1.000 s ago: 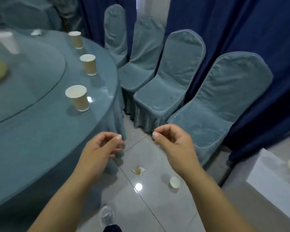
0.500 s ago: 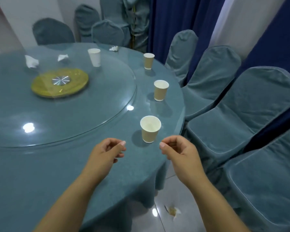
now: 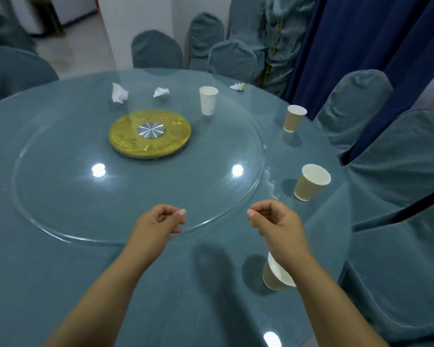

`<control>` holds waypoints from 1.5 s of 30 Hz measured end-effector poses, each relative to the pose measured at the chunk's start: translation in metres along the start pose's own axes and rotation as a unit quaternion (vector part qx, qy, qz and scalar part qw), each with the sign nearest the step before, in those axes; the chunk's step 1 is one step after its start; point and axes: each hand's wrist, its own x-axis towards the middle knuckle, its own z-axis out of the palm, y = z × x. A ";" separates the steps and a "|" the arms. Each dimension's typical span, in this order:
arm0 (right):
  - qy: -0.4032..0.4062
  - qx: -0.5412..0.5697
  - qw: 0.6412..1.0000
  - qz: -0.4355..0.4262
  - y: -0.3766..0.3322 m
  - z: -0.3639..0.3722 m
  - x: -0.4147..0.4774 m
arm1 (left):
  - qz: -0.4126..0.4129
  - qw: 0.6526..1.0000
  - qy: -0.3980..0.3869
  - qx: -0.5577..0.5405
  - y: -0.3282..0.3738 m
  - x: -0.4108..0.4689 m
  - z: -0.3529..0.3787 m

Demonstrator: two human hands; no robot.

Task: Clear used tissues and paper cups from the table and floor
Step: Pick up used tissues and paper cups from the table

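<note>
Over the counter (image 3: 60, 284), a person's left hand (image 3: 158, 221) and right hand (image 3: 278, 221) hover, each grip loose, fingers curled on nothing. Four paper cups stand on it. The near cup (image 3: 276, 274) is partly hidden under the right forearm. The middle cup (image 3: 312, 182) and far cup (image 3: 294, 118) stand along the right edge, and the white cup (image 3: 208, 100) is on the glass turntable (image 3: 60, 196). The middle cup looks empty; the others' contents cannot be told. Across the counter lie the left tissue (image 3: 119, 93), middle tissue (image 3: 161, 92) and right tissue (image 3: 238, 86), all crumpled. The cups are likely light and easily crushed, best held round the wall below the rim. The tissues are soft and need only a pinch.
</note>
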 end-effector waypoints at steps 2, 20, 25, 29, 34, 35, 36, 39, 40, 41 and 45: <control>-0.013 -0.003 1.000 0.003 -0.001 0.003 0.029 | -0.007 1.000 0.017 0.006 0.002 0.021 -0.001; -0.303 -0.424 0.853 -0.026 0.020 0.174 0.133 | -0.153 0.797 -0.009 0.584 -0.097 0.151 -0.137; -0.345 -0.492 0.799 0.029 0.030 0.225 0.124 | -0.100 0.757 -0.068 0.643 -0.092 0.155 -0.143; -0.312 -0.543 0.772 0.106 0.044 0.239 0.119 | -0.042 0.754 -0.101 0.647 -0.082 0.159 -0.143; -0.241 -0.575 0.765 0.159 0.054 0.229 0.125 | -0.035 0.856 -0.138 0.497 -0.088 0.162 -0.154; -0.231 -0.573 0.767 0.173 0.055 0.225 0.129 | -0.038 0.878 -0.140 0.457 -0.090 0.163 -0.158; -0.221 -0.572 0.767 0.189 0.055 0.222 0.134 | -0.032 0.887 -0.139 0.439 -0.092 0.166 -0.162; -0.186 -0.572 0.768 0.221 0.055 0.212 0.150 | 0.010 0.876 -0.110 0.469 -0.091 0.177 -0.177; -0.176 -0.573 0.769 0.222 0.055 0.210 0.154 | 0.014 0.878 -0.093 0.470 -0.090 0.180 -0.182; -0.167 -0.572 0.774 0.215 0.053 0.210 0.158 | 0.013 0.881 -0.077 0.466 -0.089 0.184 -0.187; -0.172 -0.544 0.813 0.119 0.044 0.224 0.161 | -0.019 0.872 -0.020 0.488 -0.089 0.198 -0.204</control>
